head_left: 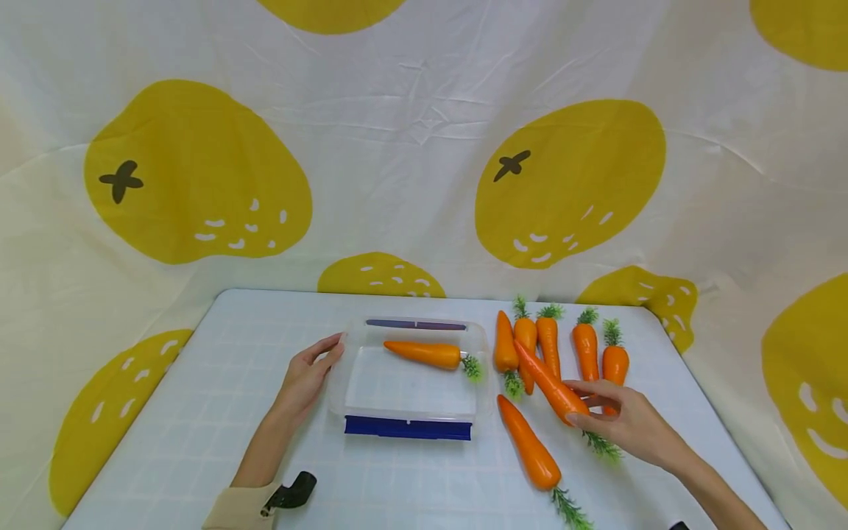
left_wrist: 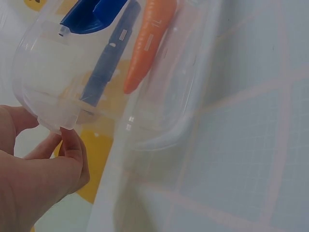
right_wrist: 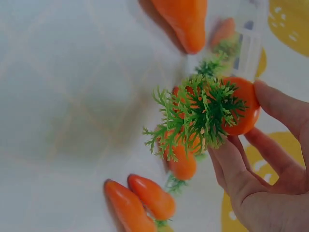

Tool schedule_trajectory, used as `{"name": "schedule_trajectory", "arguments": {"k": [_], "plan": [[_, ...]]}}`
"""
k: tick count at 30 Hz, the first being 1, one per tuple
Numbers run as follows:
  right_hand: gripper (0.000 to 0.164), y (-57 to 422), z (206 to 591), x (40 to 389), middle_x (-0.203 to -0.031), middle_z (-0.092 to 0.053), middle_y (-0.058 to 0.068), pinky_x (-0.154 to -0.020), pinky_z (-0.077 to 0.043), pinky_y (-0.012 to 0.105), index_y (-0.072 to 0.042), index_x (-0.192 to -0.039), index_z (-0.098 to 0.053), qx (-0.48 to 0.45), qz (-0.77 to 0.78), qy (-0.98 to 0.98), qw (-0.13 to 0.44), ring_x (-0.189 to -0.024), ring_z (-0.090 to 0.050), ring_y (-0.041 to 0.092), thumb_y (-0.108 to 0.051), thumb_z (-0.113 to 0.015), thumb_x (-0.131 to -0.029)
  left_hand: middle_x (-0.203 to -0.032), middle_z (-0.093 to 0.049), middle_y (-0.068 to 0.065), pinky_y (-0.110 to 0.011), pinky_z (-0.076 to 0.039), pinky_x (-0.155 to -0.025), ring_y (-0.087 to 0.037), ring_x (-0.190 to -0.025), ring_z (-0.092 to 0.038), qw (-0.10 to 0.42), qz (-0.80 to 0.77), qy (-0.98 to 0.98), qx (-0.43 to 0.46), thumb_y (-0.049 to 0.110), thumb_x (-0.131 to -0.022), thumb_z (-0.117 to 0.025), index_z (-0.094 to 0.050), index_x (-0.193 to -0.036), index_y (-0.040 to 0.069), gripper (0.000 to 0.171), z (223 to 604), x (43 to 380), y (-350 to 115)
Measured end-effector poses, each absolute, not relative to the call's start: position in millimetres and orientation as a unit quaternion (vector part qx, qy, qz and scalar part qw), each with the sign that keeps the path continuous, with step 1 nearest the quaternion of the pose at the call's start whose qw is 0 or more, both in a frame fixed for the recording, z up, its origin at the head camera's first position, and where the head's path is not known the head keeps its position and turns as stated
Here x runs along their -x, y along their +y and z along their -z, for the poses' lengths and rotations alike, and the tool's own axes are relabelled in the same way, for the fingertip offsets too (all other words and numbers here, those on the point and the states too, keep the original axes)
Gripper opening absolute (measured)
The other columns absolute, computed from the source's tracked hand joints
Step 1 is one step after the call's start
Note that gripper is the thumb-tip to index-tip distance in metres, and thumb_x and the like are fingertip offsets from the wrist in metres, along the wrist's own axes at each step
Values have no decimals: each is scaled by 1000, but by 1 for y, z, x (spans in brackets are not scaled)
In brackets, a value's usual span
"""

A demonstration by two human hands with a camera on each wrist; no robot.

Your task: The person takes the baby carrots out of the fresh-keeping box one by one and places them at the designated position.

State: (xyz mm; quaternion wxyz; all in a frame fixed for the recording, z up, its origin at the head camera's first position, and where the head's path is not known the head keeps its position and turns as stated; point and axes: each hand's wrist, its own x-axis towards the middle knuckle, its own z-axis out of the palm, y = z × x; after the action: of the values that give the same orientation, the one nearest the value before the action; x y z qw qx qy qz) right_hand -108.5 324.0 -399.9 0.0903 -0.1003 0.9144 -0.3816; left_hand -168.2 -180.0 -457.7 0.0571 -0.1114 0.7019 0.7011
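Observation:
A clear plastic box (head_left: 411, 390) with blue clasps (head_left: 407, 428) stands open-topped in the middle of the table. Inside it lies one orange carrot (head_left: 424, 354), its green top pointing right. My left hand (head_left: 299, 389) pinches the box's left end at the rim, thumb on one side and fingers on the other (left_wrist: 72, 145). To the right of the box, my right hand (head_left: 626, 421) holds another carrot (head_left: 548, 381) near its thick end, between thumb and fingers. That carrot's tip slants up and left, and its leafy top (right_wrist: 203, 106) hangs toward the right wrist camera.
A loose carrot (head_left: 530, 445) lies in front of the held one, right of the box. Several more carrots (head_left: 586, 352) with green tops are spread behind the right hand. Beyond the white table (head_left: 265, 316) hangs a cloth (head_left: 397, 184) printed with yellow fruit.

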Motion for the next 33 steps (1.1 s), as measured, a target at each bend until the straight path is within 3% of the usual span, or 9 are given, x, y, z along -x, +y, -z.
{"name": "schedule_trajectory", "arguments": {"k": [18,26,33], "plan": [[63,342,442,87,-134,-64,19,-76,-59,30,-1,-140,-61,21,426,882,203,-106,-66,28,-31,-82,-89,-156,-47,-5,-32,-40,-113,-18,-142,-43,60,-698,703,121,29,-105,-62,-52,-150,10,51,459,170,-180],[63,341,447,90,-130,-66,17,-77,-60,32,1,-139,-61,34,416,882,216,-104,-67,28,-32,-82,-89,-157,-46,-6,-34,-38,-114,-21,-146,-40,59,-699,703,117,30,-105,-63,-52,-151,8,52,460,172,-178],[58,340,448,92,-124,-69,14,-76,-57,25,2,-136,-63,55,407,885,220,-101,-67,25,-32,-80,-91,-156,-48,-6,-36,-40,-113,-22,-143,-43,59,-703,699,118,30,-104,-64,-53,-150,9,52,461,170,-179]]}}
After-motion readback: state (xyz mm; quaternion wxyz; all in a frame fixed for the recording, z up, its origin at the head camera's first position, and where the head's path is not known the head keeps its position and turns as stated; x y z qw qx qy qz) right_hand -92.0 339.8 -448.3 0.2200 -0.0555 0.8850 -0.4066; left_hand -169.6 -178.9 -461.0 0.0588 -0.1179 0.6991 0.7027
